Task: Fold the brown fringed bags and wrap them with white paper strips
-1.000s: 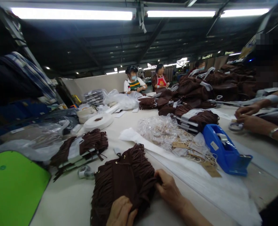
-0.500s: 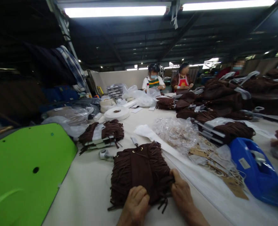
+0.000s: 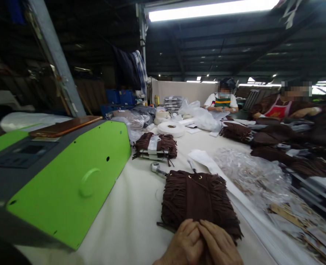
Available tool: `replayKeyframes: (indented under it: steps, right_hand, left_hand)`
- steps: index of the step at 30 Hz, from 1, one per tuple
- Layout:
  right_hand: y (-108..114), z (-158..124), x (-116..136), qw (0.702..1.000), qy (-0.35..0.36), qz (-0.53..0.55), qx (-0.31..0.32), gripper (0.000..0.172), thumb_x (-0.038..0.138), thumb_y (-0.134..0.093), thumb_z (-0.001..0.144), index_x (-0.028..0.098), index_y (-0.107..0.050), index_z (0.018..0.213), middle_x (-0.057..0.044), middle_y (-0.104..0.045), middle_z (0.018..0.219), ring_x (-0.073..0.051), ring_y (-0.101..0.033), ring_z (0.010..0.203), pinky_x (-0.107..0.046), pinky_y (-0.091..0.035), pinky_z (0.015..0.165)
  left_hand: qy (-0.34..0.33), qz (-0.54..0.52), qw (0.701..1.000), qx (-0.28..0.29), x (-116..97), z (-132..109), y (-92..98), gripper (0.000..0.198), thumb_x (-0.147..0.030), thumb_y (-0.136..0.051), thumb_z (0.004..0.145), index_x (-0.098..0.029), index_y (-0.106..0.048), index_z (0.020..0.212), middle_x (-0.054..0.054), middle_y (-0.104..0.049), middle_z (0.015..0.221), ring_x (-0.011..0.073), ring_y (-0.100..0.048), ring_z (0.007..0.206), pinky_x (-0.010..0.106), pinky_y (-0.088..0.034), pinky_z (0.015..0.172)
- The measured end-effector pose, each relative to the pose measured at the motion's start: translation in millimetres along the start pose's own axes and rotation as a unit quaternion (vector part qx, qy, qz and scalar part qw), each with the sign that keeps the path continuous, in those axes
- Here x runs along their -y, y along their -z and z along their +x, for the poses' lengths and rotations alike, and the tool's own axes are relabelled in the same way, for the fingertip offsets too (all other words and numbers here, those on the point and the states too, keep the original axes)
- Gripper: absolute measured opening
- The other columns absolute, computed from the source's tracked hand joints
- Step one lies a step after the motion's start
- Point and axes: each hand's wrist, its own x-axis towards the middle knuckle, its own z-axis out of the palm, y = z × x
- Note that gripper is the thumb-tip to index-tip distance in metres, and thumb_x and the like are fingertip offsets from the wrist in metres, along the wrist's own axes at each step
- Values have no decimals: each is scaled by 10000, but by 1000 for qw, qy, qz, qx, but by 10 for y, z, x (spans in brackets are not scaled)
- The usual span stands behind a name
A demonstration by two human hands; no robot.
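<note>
A dark brown fringed bag [image 3: 198, 198] lies flat on the white table, with two gold eyelets at its far edge and strands along both sides. My left hand [image 3: 183, 244] is closed, its fingers curled over the bag's near edge. Right beside it, my right hand [image 3: 220, 244] has its fingers pressed together over the same edge, touching the left one. Both thumbs and the undersides of the hands are hidden. A small clear plastic-wrapped piece [image 3: 158, 169] lies at the bag's far left corner.
A green-sided machine [image 3: 96, 176] with a phone-like brown slab [image 3: 66, 126] on top stands left. Beyond are a bundled fringed piece [image 3: 168, 144] and a white tape roll [image 3: 171, 129]. Plastic bags [image 3: 251, 173] and brown tags [image 3: 287, 215] lie right. Two co-workers [image 3: 222, 101] sit across.
The view has swung left, bringing in more of the green machine. My right hand has left the fringe at the bag's right side and come beside my left hand at the near edge.
</note>
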Motion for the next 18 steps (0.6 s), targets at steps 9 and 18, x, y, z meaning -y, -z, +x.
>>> replayKeyframes:
  steps: [9,18]
  right_hand:
    - [-39,181,-128,997,38,15,72,328,264,-508,850,191,-578,1162,-69,-697,1009,-183,-658,889,-265,-501,740]
    - [-127,60,-102,991,-80,102,31,264,236,-503,872,208,-608,1113,-57,-694,931,-171,-655,853,-251,-528,717]
  left_hand:
    - [519,-174,837,-9,511,-224,546,432,-24,-465,690,-176,-596,1073,62,-637,1045,166,-606,945,307,-506,856]
    - [535,-311,785,8,787,-80,389,392,-40,-468,515,-160,-647,843,25,-601,898,149,-590,792,215,-481,645]
